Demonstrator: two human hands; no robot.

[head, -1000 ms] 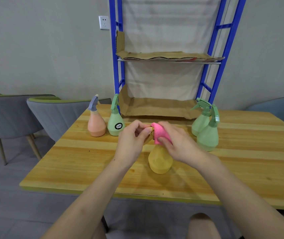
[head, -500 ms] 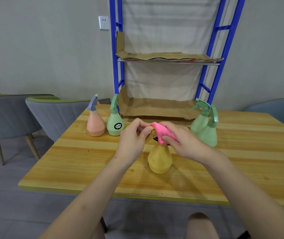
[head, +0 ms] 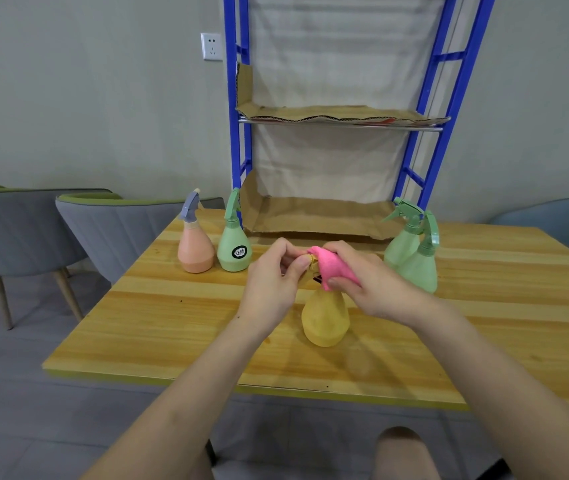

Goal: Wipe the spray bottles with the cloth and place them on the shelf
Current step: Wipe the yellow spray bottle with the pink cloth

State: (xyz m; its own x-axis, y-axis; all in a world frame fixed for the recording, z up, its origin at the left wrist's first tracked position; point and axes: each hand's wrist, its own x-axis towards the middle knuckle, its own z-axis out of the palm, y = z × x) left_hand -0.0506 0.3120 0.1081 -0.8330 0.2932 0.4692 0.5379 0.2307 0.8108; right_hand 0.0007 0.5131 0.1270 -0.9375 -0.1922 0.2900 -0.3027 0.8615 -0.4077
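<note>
Yellow spray bottle (head: 325,320) is upright at the middle of the table (head: 172,323), in front of the blue-framed shelf (head: 310,216). The left hand (head: 272,289) pinches its spray head, and the right hand (head: 376,289) curls round the pink cloth (head: 333,268), held over that head. A peach spray bottle (head: 196,252) and a green spray bottle (head: 234,251) stand side by side at the left, and two pale green spray bottles (head: 418,268) stand at the right.

The right hand (head: 373,289) is dragging the pink cloth (head: 333,268) toward 3 o'clock over the head of the yellow spray bottle (head: 324,320), uncovering more of its neck.
</note>
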